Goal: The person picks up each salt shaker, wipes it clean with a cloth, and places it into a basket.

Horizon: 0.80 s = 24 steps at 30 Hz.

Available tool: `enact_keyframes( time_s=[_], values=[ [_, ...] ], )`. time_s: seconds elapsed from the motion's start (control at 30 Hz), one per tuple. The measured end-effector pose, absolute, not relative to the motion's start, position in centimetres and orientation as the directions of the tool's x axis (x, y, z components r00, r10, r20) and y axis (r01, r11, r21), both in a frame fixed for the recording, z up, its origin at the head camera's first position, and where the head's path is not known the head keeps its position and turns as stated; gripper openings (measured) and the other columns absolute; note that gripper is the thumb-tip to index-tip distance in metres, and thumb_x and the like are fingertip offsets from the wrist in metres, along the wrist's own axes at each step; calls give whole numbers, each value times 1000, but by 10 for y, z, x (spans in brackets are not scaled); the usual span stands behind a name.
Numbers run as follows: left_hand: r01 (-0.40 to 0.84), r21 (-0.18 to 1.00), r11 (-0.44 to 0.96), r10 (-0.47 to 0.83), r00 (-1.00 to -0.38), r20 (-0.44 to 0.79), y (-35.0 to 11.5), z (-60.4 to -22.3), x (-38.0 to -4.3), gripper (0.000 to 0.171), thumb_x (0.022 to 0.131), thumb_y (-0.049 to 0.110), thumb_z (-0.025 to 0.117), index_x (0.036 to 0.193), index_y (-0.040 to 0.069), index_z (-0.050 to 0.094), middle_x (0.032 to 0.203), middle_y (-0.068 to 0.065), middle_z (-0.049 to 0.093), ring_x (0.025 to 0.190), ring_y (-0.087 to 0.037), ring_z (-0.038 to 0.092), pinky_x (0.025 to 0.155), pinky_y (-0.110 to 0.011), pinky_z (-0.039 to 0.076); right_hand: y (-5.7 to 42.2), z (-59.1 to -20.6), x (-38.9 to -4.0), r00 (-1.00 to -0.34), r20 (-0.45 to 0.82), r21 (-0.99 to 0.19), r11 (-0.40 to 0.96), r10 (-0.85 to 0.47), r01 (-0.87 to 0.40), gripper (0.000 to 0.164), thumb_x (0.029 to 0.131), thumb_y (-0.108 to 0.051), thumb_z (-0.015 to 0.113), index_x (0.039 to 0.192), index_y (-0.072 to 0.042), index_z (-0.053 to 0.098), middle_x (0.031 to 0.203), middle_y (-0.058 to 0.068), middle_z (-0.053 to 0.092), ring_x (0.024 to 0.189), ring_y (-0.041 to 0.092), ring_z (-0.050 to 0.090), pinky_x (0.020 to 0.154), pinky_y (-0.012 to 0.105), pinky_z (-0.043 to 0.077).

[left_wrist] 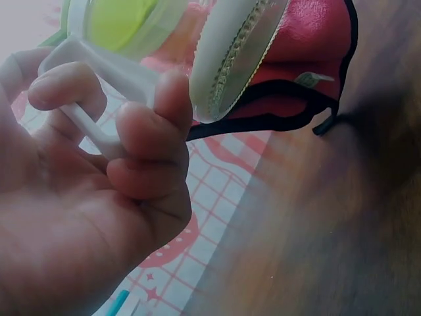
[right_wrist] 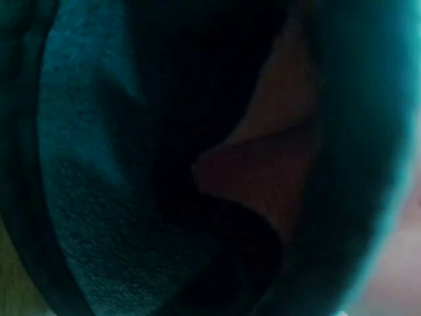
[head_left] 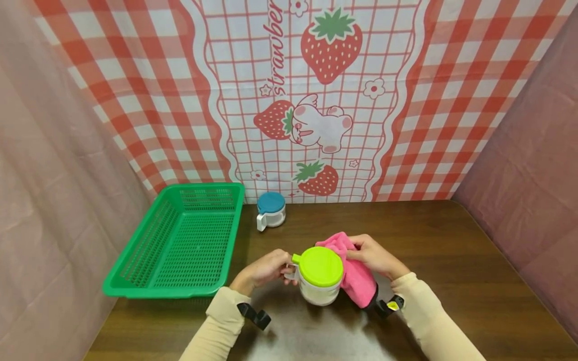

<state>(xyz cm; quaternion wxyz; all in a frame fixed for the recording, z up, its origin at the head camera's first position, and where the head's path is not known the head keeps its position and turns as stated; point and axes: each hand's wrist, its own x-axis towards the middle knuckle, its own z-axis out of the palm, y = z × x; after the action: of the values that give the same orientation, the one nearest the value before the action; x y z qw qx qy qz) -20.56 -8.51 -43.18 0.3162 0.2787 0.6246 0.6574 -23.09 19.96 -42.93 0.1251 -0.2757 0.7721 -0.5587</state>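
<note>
My left hand [head_left: 270, 269] grips the white handle of a clear seasoning jar with a lime-green lid [head_left: 321, 266], held upright over the table. In the left wrist view, fingers [left_wrist: 148, 135] curl around the handle [left_wrist: 99, 131], and the jar's ribbed clear wall [left_wrist: 230, 59] shows beside the cloth. My right hand [head_left: 374, 254] holds a pink cloth with black edging [head_left: 358, 283] against the jar's right side. Dark teal fabric [right_wrist: 99, 164] fills much of the right wrist view, with part of the hand in shadow; the fingertips behind the cloth are hidden.
A green plastic basket [head_left: 235, 235] stands at the left of the brown wooden table [head_left: 451, 260]. Behind the hands, near the back edge, sits a second jar with a blue lid [head_left: 271, 203] and a white handle. A strawberry-print curtain [head_left: 393, 150] hangs along the back.
</note>
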Motion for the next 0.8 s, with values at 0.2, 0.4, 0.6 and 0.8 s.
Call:
enact_keyframes(
  time_s=[0.2,0.4,0.6,0.8],
  values=[
    [21,1000,13,799,-601,2,-80,-435,-202,34,85,14,32,62,-12,31,55,-15,34,60,-12,54,54,-22,42,187,-425,-230,-825,101,-924,255,-556,-284,7,80,-6,63,81,1,64,66,-8,56,61,4,48,53,20,42],
    [66,998,22,811,-585,21,-75,-438,-201,35,84,13,32,62,-14,31,62,-33,35,58,-12,52,53,-23,42,170,-404,-220,-812,58,-888,341,-581,-308,14,80,-9,64,91,-4,69,79,-3,65,68,4,54,60,21,46],
    [71,997,25,815,-580,21,-74,-439,-201,35,83,13,32,61,-14,32,61,-32,35,57,-15,52,53,-21,42,161,-412,-228,-753,112,-846,335,-649,-414,6,79,-4,62,81,-5,68,79,5,64,67,2,52,61,20,45],
    [67,998,-5,813,-581,43,-73,-438,-202,35,83,13,32,63,-15,32,59,-28,31,59,-13,54,53,-22,42,162,-438,-242,-710,113,-837,319,-695,-445,11,82,-9,61,88,-5,70,88,10,68,71,1,55,64,21,48]
  ],
)
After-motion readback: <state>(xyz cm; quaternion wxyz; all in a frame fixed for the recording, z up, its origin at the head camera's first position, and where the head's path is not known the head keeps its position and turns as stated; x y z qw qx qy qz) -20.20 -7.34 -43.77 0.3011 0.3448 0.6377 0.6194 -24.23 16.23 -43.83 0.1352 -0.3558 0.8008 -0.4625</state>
